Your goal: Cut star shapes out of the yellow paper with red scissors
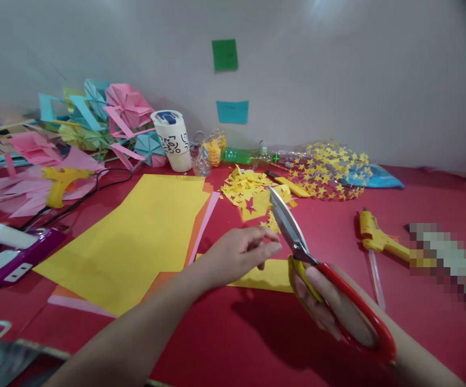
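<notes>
Red-and-yellow-handled scissors (291, 223) are in my right hand (323, 293), their blades pointing up and to the left and looking closed. My left hand (255, 247) hovers left of the blades, its fingers loosely bent and apart with nothing visible between them. Beneath it lies a yellow paper strip (263, 275), partly covered by both hands. Further left is a large yellow paper sheet (148, 226) on top of orange and pink sheets. Beyond my hands sits a pile of yellow paper scraps and stars (244, 185), with a yellow box cutter (293, 186) beside it.
A yellow glue gun (378, 236) lies right on the red table (204, 344), another glue gun (58, 188) left. A tumbler (175, 145), a star-covered plastic bottle (333, 172) and paper flowers (128, 105) line the wall. A purple power strip (27, 258) lies at left.
</notes>
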The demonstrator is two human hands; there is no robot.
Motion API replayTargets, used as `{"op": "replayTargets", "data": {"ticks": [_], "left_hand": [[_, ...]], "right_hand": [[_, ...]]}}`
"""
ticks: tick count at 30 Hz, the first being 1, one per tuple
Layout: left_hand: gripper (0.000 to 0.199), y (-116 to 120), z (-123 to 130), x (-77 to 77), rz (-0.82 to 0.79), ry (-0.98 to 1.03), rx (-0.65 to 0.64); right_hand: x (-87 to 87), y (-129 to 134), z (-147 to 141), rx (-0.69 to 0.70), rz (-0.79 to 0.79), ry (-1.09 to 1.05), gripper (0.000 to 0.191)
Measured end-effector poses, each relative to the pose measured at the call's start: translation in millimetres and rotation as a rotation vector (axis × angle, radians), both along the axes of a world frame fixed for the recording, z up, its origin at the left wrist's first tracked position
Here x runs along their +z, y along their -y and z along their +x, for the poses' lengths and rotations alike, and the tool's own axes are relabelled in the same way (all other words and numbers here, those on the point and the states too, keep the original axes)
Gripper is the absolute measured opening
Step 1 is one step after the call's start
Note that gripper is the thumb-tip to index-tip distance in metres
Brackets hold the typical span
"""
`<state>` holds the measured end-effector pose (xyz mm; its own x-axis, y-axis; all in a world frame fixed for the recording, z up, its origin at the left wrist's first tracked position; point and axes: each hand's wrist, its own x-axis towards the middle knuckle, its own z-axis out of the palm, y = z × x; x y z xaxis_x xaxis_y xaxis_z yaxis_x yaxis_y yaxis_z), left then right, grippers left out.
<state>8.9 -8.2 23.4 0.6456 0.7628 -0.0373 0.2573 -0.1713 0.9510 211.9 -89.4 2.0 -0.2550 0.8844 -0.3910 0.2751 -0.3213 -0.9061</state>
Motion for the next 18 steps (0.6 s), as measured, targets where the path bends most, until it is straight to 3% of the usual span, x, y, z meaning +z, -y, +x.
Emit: {"op": "replayTargets", "data": {"ticks": [5,10,18], "left_hand": [[0.041,-6,-6,-0.8,-0.118,0.282,0.277],[0.032,-9,-11,-4.7,-0.122,0.467,0.454],[0.025,-12,-15,0.3,-0.144,0.553,0.438]], "right_hand": [[8.3,0,-4,0.054,0.095,0.068,0.048],[10.2,-4,-4,0.164,0.154,0.119,0.043],[19.9,-4,-4,0.194,0.156,0.072,0.05]]}}
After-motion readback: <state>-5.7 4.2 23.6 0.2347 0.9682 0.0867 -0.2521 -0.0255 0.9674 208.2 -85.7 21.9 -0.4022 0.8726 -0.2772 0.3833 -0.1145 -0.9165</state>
